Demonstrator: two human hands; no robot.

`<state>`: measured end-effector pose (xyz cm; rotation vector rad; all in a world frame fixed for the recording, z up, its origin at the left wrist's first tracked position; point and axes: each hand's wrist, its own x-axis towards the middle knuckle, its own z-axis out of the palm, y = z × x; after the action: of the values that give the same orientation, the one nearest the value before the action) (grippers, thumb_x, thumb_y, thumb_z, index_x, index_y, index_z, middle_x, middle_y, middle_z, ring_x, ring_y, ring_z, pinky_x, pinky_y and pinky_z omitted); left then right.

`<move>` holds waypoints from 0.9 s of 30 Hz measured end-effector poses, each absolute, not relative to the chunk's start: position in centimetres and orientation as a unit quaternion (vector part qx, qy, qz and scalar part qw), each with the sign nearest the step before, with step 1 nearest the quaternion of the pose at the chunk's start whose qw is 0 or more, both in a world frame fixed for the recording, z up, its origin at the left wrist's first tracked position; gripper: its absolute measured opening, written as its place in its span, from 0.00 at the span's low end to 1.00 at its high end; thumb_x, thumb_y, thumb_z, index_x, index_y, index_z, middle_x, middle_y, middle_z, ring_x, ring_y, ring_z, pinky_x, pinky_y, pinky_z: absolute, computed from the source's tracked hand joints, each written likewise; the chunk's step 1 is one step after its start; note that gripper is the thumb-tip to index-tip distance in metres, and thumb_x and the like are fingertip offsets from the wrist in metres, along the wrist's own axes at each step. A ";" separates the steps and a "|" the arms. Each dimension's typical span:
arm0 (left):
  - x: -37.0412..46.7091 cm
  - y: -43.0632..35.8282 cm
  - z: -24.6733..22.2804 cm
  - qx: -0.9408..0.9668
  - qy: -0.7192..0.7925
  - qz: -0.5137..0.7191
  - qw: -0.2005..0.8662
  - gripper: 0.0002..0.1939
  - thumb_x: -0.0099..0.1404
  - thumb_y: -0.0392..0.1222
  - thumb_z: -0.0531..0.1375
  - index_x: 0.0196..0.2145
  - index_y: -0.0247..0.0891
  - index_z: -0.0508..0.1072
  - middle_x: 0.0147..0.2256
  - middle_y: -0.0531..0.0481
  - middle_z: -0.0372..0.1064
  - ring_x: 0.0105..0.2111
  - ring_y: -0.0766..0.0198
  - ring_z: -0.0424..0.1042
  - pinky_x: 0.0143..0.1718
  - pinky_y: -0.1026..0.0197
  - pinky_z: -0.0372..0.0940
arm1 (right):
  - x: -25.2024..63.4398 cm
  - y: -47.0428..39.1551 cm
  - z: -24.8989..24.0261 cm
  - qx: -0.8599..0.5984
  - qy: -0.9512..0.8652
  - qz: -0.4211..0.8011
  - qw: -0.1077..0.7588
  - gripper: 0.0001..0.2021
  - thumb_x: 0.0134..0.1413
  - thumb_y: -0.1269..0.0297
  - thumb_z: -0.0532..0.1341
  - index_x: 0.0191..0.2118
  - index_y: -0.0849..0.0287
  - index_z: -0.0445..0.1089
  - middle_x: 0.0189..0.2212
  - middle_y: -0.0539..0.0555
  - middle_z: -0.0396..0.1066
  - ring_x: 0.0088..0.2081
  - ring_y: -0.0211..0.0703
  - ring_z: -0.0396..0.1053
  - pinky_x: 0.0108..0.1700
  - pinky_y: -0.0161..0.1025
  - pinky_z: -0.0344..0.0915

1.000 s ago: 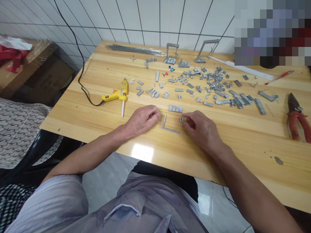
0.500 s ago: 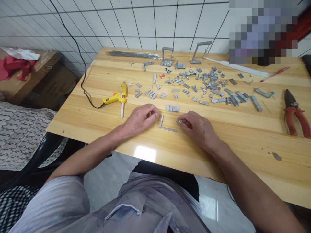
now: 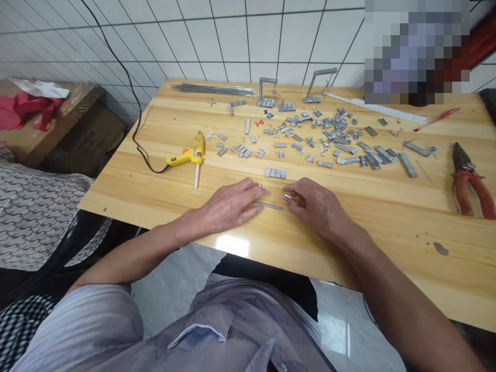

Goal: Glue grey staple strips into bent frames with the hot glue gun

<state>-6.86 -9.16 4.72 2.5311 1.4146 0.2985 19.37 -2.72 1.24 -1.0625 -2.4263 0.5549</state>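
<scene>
An L-shaped piece of grey staple strips point(image 3: 270, 205) lies on the table between my hands. My left hand point(image 3: 229, 205) reaches over its upright leg, thumb and fingers apart around the corner and partly hiding it. Whether the fingertips touch the piece is hard to see. My right hand point(image 3: 315, 205) pinches a short grey staple strip point(image 3: 287, 197) between thumb and fingers, just right of the L's long leg. Beyond both hands sits a flat block of joined staple strips point(image 3: 275, 173).
A yellow hot glue gun point(image 3: 190, 152) lies at left, its cord running up the wall. Loose staple pieces point(image 3: 337, 135) spread across the middle. Two bent grey frames point(image 3: 267, 93) stand behind, beside thin wires point(image 3: 213, 90). Red-handled pliers point(image 3: 470, 181) lie right.
My left hand has moved right and slightly down, from beside the L-shaped piece to over its upright leg. The right hand still pinches its staple strip, now tilted slightly differently.
</scene>
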 end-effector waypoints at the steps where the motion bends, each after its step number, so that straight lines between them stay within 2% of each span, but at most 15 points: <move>1: -6.6 -9.3 4.6 0.870 0.476 0.081 0.103 0.16 0.77 0.45 0.56 0.58 0.40 0.72 0.46 0.44 0.72 0.43 0.58 0.74 0.40 0.59 0.70 | 19.4 -2.7 1.3 -0.385 -0.873 0.201 0.222 0.13 0.61 0.69 0.59 0.48 0.58 0.76 0.41 0.58 0.78 0.35 0.46 0.74 0.39 0.43 0.69; 5: -5.7 -9.3 4.2 0.881 0.466 0.026 0.077 0.13 0.78 0.41 0.53 0.51 0.40 0.76 0.42 0.46 0.70 0.38 0.60 0.73 0.35 0.61 0.68 | 19.4 -2.6 1.4 -0.393 -0.859 0.207 0.254 0.10 0.63 0.66 0.60 0.46 0.57 0.77 0.37 0.57 0.78 0.33 0.44 0.73 0.36 0.42 0.69; 8: -5.7 -9.0 4.3 0.876 0.465 0.079 0.106 0.13 0.78 0.40 0.51 0.47 0.39 0.76 0.39 0.47 0.70 0.38 0.61 0.72 0.35 0.62 0.66 | 19.4 -2.5 1.6 -0.393 -0.851 0.211 0.277 0.08 0.63 0.66 0.62 0.45 0.56 0.76 0.35 0.55 0.77 0.33 0.45 0.73 0.37 0.42 0.69; 10: -5.7 -9.0 4.6 0.852 0.470 0.161 0.164 0.11 0.77 0.40 0.53 0.45 0.39 0.75 0.37 0.48 0.70 0.37 0.62 0.71 0.36 0.62 0.65 | 19.3 -2.5 1.9 -0.395 -0.842 0.217 0.298 0.07 0.63 0.67 0.62 0.44 0.56 0.76 0.34 0.54 0.77 0.33 0.44 0.73 0.38 0.42 0.69; 13: -5.5 -9.1 5.3 0.755 0.497 0.284 0.320 0.07 0.74 0.43 0.58 0.40 0.38 0.73 0.29 0.54 0.65 0.29 0.67 0.64 0.31 0.64 0.60 | 19.1 -2.8 2.6 -0.393 -0.823 0.223 0.344 0.06 0.63 0.67 0.62 0.44 0.55 0.76 0.34 0.53 0.76 0.32 0.42 0.72 0.36 0.41 0.69; 15: -4.9 -9.2 5.8 0.655 0.512 0.347 0.433 0.09 0.71 0.46 0.62 0.37 0.38 0.71 0.27 0.56 0.62 0.26 0.70 0.60 0.28 0.65 0.55 | 19.0 -3.2 3.2 -0.381 -0.814 0.215 0.382 0.06 0.64 0.67 0.63 0.45 0.54 0.75 0.34 0.52 0.77 0.33 0.42 0.72 0.36 0.41 0.69; 18: -3.5 -9.2 6.4 0.512 0.495 0.425 0.558 0.11 0.66 0.47 0.66 0.36 0.37 0.70 0.28 0.57 0.64 0.23 0.73 0.57 0.26 0.67 0.52 | 18.7 -4.0 4.1 -0.346 -0.818 0.177 0.425 0.09 0.64 0.65 0.65 0.49 0.54 0.74 0.39 0.54 0.78 0.36 0.44 0.74 0.38 0.43 0.71; 22: -1.5 -8.9 6.8 0.383 0.445 0.478 0.654 0.14 0.61 0.46 0.68 0.31 0.36 0.69 0.26 0.57 0.66 0.18 0.77 0.53 0.22 0.67 0.47 | 18.4 -4.7 4.6 -0.296 -0.840 0.119 0.440 0.16 0.62 0.62 0.68 0.54 0.53 0.71 0.44 0.57 0.79 0.43 0.50 0.76 0.42 0.47 0.73; 27: 0.5 -8.7 6.6 0.312 0.439 0.490 0.685 0.14 0.56 0.44 0.72 0.32 0.35 0.72 0.27 0.56 0.70 0.17 0.79 0.52 0.20 0.67 0.44 | 18.2 -5.0 4.9 -0.306 -0.846 0.115 0.422 0.13 0.64 0.63 0.67 0.53 0.53 0.71 0.40 0.55 0.80 0.41 0.48 0.77 0.41 0.46 0.73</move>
<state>0.47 -8.68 6.56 0.6989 0.9841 1.0971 18.23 -4.99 4.86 -0.7677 -2.1181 0.2887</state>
